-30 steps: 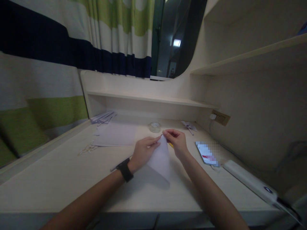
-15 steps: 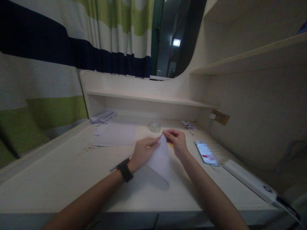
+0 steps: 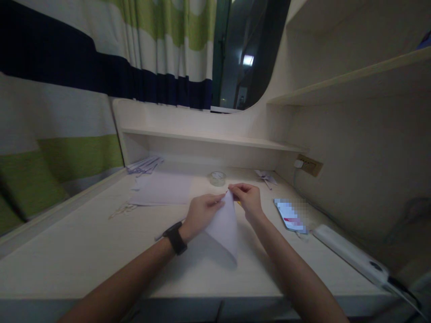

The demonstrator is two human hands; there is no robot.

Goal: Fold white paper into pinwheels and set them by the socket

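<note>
Right now both my left hand (image 3: 202,213) and right hand (image 3: 249,199) pinch the top corner of a folded white paper sheet (image 3: 224,226), held just nearer me than the tape roll (image 3: 217,178). Uneven pinching could skew the crease, I judge. Something yellow behind my right hand is mostly hidden, and the dim light blurs the fold lines.

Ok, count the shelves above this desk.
2: one low shelf runs along the back of the desk, one higher shelf on the right wall. More may sit out of view.

Paper sheet (image 3: 223,224) slightly more upright.
</note>
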